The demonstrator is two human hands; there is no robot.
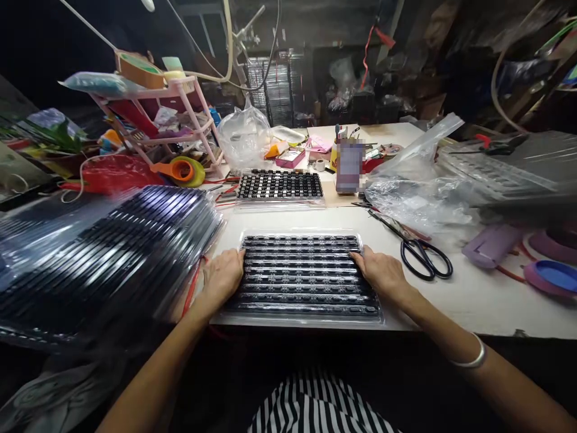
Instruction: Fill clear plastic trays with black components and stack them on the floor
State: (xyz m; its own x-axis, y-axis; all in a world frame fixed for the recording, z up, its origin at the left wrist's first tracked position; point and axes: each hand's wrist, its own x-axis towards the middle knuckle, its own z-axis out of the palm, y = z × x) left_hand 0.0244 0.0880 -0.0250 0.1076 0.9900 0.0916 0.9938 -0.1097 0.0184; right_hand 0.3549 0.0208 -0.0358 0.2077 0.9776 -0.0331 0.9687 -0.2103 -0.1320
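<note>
A clear plastic tray [311, 322] with rows of small black parts lies flat before me at the table's front edge. My left hand [224, 273] grips its left side, fingers curled round the rim. On the opposite side my right hand [383, 270] holds the right rim, its thumb over the top. Fingers under the tray are hidden on both sides. Left of my left hand rises a tall stack of similar filled trays [108, 252], partly blurred. Beyond the held tray sits another tray of black parts [280, 185].
Black-handled scissors [424, 255] lie right of my right hand. Crumpled clear plastic bags [424, 192] pile up behind them. A pink rack [180, 114] loaded with tape and packets stands at back left. Purple and blue tape rolls [552, 276] rest at far right.
</note>
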